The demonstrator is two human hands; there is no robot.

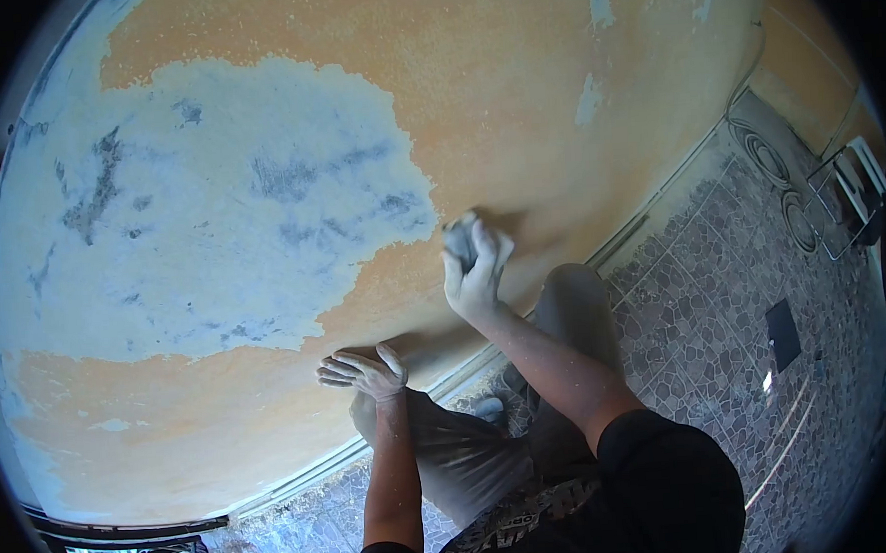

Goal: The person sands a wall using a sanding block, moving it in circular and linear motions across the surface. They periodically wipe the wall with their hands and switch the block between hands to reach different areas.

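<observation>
My right hand [475, 275], coated in pale dust, grips a small grey pad [458, 241] that looks like folded sandpaper. It presses the pad close against the orange wall [524, 102], just right of the large whitish patch [229, 208]. Lower down, my left hand [370, 372] lies open near the wall with its fingers stretched out to the left and nothing in them. Dust covers its fingers too. Dark grey smudges mark the whitish patch.
My bent knees [577, 305] are close to the wall's foot. A stone-patterned tiled floor [679, 284] runs along it. A dark flat rectangle [783, 336] lies there, with a coiled hose [760, 155] and a metal-framed item [854, 190] farther right.
</observation>
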